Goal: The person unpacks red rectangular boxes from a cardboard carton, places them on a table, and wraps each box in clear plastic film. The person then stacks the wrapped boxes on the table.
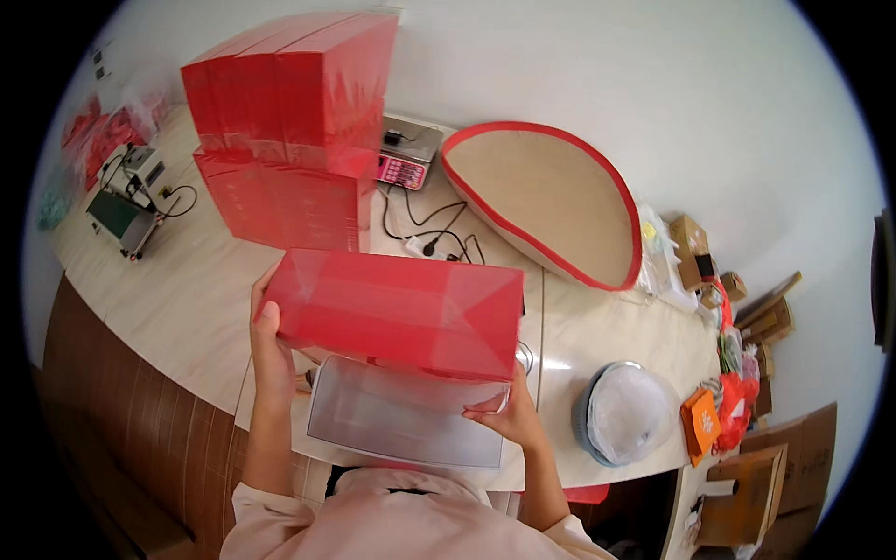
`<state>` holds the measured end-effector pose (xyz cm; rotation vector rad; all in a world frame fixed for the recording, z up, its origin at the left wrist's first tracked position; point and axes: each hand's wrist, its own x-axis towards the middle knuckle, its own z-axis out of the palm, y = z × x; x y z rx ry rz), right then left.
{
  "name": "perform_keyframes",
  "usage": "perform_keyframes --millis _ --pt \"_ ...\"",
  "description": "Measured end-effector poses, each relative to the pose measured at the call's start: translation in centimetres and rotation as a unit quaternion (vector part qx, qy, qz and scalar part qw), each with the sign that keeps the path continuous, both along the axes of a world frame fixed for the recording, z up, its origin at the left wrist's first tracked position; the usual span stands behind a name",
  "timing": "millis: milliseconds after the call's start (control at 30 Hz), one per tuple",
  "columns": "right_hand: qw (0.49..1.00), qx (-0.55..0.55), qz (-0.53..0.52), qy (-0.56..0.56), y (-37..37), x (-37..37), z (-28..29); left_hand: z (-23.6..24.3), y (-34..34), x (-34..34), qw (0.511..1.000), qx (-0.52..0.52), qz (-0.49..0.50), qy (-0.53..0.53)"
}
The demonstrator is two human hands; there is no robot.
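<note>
A long red box (401, 313) with a shiny, film-like surface is held up in front of me, its wide side facing me. My left hand (271, 350) is closed on its left end, with the thumb on the front edge. At the lower right corner my right hand (509, 411) grips the box, its thumb and a finger drawn together by the lower edge. Whether they also pinch loose film I cannot tell. Just beneath lies a grey-white rectangular sheet or stack of film (401, 420), partly hidden by the box.
Behind stand stacked red boxes (289, 121). Nearby are a scale (408, 154), black cables (434, 245) and a red-rimmed beige tray (551, 201). A lined bin (625, 415) stands right, beside an orange packet (700, 425). A small machine (131, 201) sits far left on the table (159, 308).
</note>
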<state>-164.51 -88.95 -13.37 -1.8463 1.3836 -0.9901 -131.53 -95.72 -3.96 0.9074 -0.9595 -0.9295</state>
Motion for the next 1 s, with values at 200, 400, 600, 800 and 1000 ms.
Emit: perform_keyframes --millis 200,400,600,800,1000 --pt "0.996 0.082 0.016 0.016 1.5 -2.3 -2.0 0.8 0.4 -4.3 0.995 -0.037 -0.038 -0.080" --pt "0.989 0.138 0.009 0.045 2.1 -3.2 -3.2 1.3 1.2 -7.2 0.991 -0.077 -0.075 -0.084" --pt "0.984 0.155 -0.020 -0.091 2.3 -3.5 -5.2 1.4 1.3 -7.8 0.985 -0.096 -0.106 -0.093" --pt "0.992 0.120 -0.032 -0.024 2.4 -3.6 -1.2 1.3 1.1 -7.3 0.982 -0.020 -0.183 -0.048" --pt "0.941 -0.079 -0.111 -0.309 0.7 -1.1 6.8 0.0 0.4 -6.9 0.987 -0.015 -0.152 -0.057"
